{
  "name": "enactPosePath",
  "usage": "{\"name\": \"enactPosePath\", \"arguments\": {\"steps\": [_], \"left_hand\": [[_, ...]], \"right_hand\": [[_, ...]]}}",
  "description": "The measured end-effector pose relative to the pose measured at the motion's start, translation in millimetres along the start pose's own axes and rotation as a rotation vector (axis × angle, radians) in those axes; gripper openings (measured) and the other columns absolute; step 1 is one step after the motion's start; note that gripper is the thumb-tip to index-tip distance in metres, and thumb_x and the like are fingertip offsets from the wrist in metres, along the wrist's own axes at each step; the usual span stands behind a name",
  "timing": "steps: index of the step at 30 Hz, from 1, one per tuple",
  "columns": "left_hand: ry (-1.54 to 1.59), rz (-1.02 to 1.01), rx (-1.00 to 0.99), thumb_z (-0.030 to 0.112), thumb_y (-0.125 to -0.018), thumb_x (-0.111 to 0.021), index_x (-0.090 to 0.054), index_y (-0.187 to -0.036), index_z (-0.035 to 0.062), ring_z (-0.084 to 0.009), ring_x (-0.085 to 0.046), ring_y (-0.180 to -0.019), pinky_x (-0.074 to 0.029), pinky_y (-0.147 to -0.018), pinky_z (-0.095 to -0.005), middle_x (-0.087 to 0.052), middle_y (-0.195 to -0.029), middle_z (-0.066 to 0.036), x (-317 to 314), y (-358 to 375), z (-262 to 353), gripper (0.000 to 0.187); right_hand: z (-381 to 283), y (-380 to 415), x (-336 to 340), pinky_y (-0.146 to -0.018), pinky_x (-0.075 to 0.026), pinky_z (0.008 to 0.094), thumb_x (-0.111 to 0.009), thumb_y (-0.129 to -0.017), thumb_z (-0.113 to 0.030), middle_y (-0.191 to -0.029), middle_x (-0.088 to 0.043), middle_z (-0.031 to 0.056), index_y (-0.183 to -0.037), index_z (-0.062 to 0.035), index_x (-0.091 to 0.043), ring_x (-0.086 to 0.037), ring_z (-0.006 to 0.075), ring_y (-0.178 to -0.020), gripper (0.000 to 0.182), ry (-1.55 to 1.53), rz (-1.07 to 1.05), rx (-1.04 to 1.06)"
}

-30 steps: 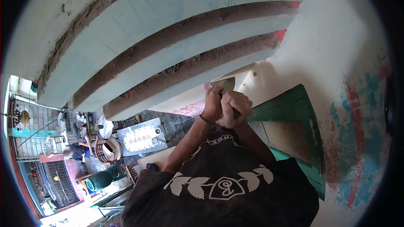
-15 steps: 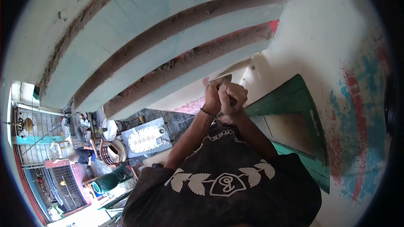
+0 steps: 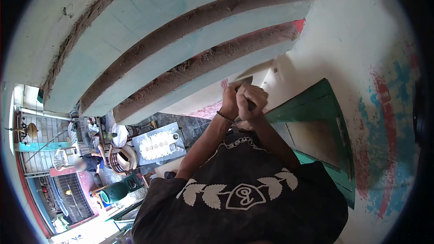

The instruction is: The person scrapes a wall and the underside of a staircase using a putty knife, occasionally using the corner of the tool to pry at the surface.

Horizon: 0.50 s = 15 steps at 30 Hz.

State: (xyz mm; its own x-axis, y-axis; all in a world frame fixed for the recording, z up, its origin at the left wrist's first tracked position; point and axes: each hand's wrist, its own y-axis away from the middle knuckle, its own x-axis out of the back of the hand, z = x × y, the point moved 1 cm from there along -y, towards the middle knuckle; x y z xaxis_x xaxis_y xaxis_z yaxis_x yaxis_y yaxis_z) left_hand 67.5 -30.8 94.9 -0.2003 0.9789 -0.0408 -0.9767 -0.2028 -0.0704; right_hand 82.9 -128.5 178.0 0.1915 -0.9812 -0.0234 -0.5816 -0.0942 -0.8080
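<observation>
Both hands are raised together in front of the chest, close to a pale wall. My right hand [image 3: 251, 102] is wrapped round the dark handle of a scraper-like tool [image 3: 246, 81], whose flat metal blade points up past the fingers. Against the other side of the tool my left hand [image 3: 230, 102] is closed, with a beaded bracelet at its wrist; its fingertips are partly hidden. Just above the hands runs the lowest brown, rough ledge [image 3: 212, 56] of the stepped ceiling.
A green door frame [image 3: 332, 108] stands at the right, beside a wall with red and blue paint patches [image 3: 384, 108]. Far below left are a table with a white cloth [image 3: 158, 145], chairs, a green barrel [image 3: 114, 193] and a seated person [image 3: 92, 162].
The view has shifted slightly. The tool's blade is tilted more steeply upward, and both hands remain closed together around it.
</observation>
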Motion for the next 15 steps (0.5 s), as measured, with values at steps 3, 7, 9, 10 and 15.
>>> {"name": "enactPosePath", "arguments": {"steps": [3, 7, 9, 10, 15], "left_hand": [[-0.006, 0.049, 0.010, 0.011, -0.083, -0.057, -0.064, -0.093, 0.0000, -0.0210, -0.064, -0.076, -0.050, -0.070, -0.0308, -0.066, -0.081, -0.014, -0.5, 8.6, -2.0, 0.017], [-0.126, 0.151, 0.147, 0.008, -0.086, -0.054, -0.064, -0.098, -0.0025, -0.0231, -0.062, -0.083, -0.050, -0.075, -0.0323, -0.066, -0.092, -0.015, 4.6, 7.9, -9.8, 0.019], [-0.136, 0.151, 0.083, 0.008, -0.086, -0.055, -0.064, -0.098, -0.0032, -0.0217, -0.061, -0.083, -0.050, -0.076, -0.0325, -0.066, -0.092, -0.014, 1.9, 0.6, -1.3, 0.019], [-0.141, 0.151, 0.051, 0.008, -0.086, -0.055, -0.063, -0.099, -0.0036, -0.0209, -0.061, -0.083, -0.049, -0.077, -0.0326, -0.065, -0.092, -0.013, 0.6, -2.9, 3.2, 0.019], [0.178, 0.084, 0.195, 0.007, -0.082, -0.060, -0.063, -0.095, -0.0030, -0.0174, -0.061, -0.079, -0.050, -0.073, -0.0310, -0.065, -0.086, -0.014, 6.4, -7.1, -15.2, 0.017]], "right_hand": [[-13.0, 7.5, 4.4, -0.045, -0.042, 0.0311, -0.055, -0.073, -0.001, -0.053, -0.052, 0.0116, -0.054, -0.0020, -0.039, -0.053, 0.0210, -0.044, 0.024, -0.021, 0.004, 0.012], [-22.2, 3.0, 3.8, -0.043, -0.043, 0.0330, -0.053, -0.072, 0.000, -0.051, -0.051, 0.0113, -0.053, -0.0014, -0.038, -0.051, 0.0212, -0.042, 0.025, -0.182, 0.047, 0.076], [-14.3, -9.9, 5.0, -0.043, -0.043, 0.0332, -0.052, -0.073, 0.000, -0.050, -0.051, 0.0119, -0.052, -0.0010, -0.036, -0.050, 0.0210, -0.042, 0.026, -0.132, 0.072, 0.131], [-12.9, -11.7, 5.0, -0.043, -0.043, 0.0331, -0.051, -0.073, 0.000, -0.050, -0.051, 0.0123, -0.052, -0.0007, -0.036, -0.050, 0.0208, -0.042, 0.026, -0.081, 0.091, 0.137], [-18.4, -6.5, 3.3, -0.045, -0.043, 0.0311, -0.052, -0.071, 0.004, -0.054, -0.052, 0.0116, -0.054, -0.0020, -0.037, -0.051, 0.0226, -0.044, 0.024, -0.177, 0.077, 0.069]]}}
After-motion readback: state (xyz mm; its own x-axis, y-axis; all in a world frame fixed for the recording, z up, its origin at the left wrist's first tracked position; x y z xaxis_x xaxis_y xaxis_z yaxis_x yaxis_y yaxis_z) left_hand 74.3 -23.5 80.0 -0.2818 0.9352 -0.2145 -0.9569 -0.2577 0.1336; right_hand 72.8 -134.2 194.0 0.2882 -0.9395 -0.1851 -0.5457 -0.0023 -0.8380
